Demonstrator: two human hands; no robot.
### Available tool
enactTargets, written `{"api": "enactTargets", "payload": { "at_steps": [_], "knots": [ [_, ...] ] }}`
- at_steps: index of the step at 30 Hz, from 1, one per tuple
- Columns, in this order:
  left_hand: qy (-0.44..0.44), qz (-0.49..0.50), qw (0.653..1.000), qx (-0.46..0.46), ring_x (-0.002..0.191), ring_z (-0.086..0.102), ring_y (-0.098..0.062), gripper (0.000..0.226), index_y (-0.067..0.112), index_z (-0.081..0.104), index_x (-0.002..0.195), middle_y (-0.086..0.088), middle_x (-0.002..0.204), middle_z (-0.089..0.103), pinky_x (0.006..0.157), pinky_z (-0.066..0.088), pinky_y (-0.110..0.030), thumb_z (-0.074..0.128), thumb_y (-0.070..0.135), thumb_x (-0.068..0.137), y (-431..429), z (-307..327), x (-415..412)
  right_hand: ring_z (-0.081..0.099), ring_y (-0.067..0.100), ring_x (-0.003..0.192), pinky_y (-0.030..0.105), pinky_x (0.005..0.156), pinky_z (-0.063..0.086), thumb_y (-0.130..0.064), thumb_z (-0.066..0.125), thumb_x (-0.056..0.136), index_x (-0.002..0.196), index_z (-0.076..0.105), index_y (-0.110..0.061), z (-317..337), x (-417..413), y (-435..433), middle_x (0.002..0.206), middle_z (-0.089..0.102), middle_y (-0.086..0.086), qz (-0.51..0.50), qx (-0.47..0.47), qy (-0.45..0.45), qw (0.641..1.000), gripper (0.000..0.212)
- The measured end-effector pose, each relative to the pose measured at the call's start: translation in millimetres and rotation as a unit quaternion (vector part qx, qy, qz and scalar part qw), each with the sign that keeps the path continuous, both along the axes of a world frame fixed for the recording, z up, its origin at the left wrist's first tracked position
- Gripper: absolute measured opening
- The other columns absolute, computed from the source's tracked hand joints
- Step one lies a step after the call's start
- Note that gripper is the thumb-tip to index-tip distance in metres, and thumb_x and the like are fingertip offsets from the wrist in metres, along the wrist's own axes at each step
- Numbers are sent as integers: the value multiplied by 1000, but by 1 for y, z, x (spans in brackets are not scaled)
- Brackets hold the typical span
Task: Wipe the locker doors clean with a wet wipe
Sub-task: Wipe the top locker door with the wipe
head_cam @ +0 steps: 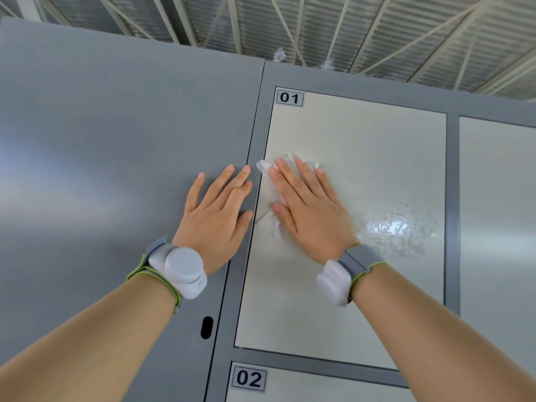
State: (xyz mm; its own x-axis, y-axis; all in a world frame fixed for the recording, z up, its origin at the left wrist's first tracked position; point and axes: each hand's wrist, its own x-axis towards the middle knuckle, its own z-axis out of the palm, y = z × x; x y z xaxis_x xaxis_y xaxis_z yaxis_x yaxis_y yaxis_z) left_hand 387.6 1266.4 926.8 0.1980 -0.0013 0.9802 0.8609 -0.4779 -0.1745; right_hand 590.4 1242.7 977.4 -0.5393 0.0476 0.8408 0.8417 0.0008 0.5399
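Wet wipe [268,184]: one crumpled white sheet, pinned flat against locker door 01 [362,158] near the door's left edge, roughly halfway up; one corner pokes out past the fingertips toward the grey frame [255,117].

The right hand [307,210] lies on top of the wipe, palm toward the door, fingers straight and spread, pointing up and slightly left; it presses the wipe and does not curl round it. The left hand [216,210] lies flat on the grey panel [101,155] just left of the frame, fingers straight and close together, thumb at the panel's right edge; it holds nothing. Both forearms rise from the bottom corners of the view and converge; the hands are near each other but apart, with the wipe's edge between them.

We count:
- one wipe; two hands;
- two white devices on grey, green-edged straps, the left wrist unit [182,271] and the right wrist unit [333,281];
- three pale doors, namely 01, door 02 [304,387] below it, and a partly seen door [499,227] to the right;
- two number labels, label 01 [289,97] and label 02 [249,378];
- one dark oval slot [206,327] in the grey panel;
- one shiny wet patch [397,227] on door 01, right of the right hand.

All three doors are closed; we cannot tell what the lockers contain.
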Motion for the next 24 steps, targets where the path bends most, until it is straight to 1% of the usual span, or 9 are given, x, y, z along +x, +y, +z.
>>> {"api": "enactTargets", "payload": {
  "at_steps": [4, 7, 11, 13, 17, 21, 23, 24],
  "knots": [
    [2, -7, 1000, -12, 153, 15, -14, 53, 11, 46, 145, 5, 164, 28, 122, -5, -42, 26, 36, 102, 0, -2, -2, 27, 31, 148, 45, 122, 14, -42, 29, 102, 154, 34, -17, 15, -10, 1, 162, 28, 1, 22, -15, 72, 997, 58],
    [12, -5, 1000, -2, 152, 18, -14, 52, 13, 45, 148, 5, 163, 31, 123, -5, -43, 27, 32, 103, 0, -4, -7, 26, 32, 148, 45, 121, 12, -39, 29, 102, 154, 35, -15, 15, -15, 3, 162, 29, 0, 29, -17, 85, 996, 57],
    [2, -17, 1000, 2, 151, 21, -13, 51, 15, 46, 148, 6, 161, 35, 123, -6, -42, 29, 30, 103, -1, -5, -6, 26, 33, 148, 45, 122, 11, -36, 28, 104, 154, 35, -15, 5, -18, 2, 160, 34, -1, 26, -22, 68, 997, 55],
    [-5, -24, 1000, 10, 150, 23, -13, 50, 14, 49, 146, 5, 159, 38, 123, -6, -41, 30, 25, 101, -1, -5, -6, 26, 32, 149, 46, 123, 12, -36, 28, 105, 155, 34, -16, -8, -20, 2, 160, 33, -2, 21, -25, 49, 998, 54],
    [-8, -27, 999, 23, 148, 27, -14, 52, 14, 50, 145, 5, 157, 41, 123, -2, -44, 29, 18, 98, -2, -4, -6, 23, 28, 150, 47, 123, 16, -40, 28, 106, 156, 32, -18, -33, -19, 2, 162, 30, -3, 12, -24, 16, 1000, 54],
    [-11, -26, 999, 25, 147, 30, -15, 51, 14, 52, 144, 3, 156, 43, 122, 0, -45, 29, 18, 98, -3, -4, -5, 26, 27, 150, 46, 123, 19, -46, 34, 106, 155, 33, -17, -36, -13, 1, 161, 31, -1, 2, -7, -14, 1000, 57],
    [-10, -25, 999, 25, 146, 30, -15, 51, 13, 53, 143, 3, 156, 44, 122, 1, -45, 29, 19, 99, -3, -4, -6, 28, 27, 149, 46, 123, 19, -47, 33, 105, 155, 34, -16, -32, -10, 0, 161, 32, 0, -3, -4, -6, 1000, 58],
    [-9, -25, 999, 23, 146, 30, -15, 50, 13, 53, 143, 3, 156, 44, 122, 1, -44, 29, 19, 99, -3, -4, -6, 29, 28, 148, 47, 123, 19, -47, 32, 105, 154, 35, -16, -29, -8, 0, 161, 32, 0, -6, -3, 11, 1000, 59]
  ]
}}
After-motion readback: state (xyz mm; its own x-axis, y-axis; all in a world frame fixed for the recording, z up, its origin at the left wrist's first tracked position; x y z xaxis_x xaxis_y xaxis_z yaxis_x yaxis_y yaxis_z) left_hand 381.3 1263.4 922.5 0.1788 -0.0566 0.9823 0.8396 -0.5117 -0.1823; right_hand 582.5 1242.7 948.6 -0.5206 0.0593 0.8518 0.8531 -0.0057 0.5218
